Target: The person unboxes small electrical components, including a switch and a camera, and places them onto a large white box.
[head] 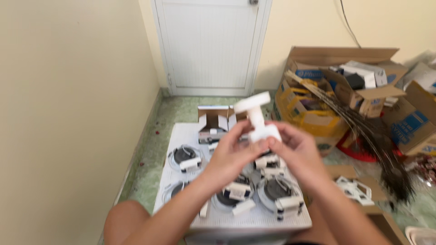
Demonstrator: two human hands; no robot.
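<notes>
A bare knee (125, 218) is seen lowest. Above a white board (181, 136) bearing round white-and-black fittings (184, 157), a white T-shaped plastic bracket (255, 119) is gripped by the left hand (231, 156) and right hand (295, 152), fingers closed.

Both hands, left hand (229, 152) and right hand (295, 152), meet above the board (181, 136), gripping the bracket (256, 119) between them. Round fixtures (278, 193) lie on the board. Open small box (213, 120) behind them. Cartons (345, 86) to the right, door (211, 45) behind.
</notes>
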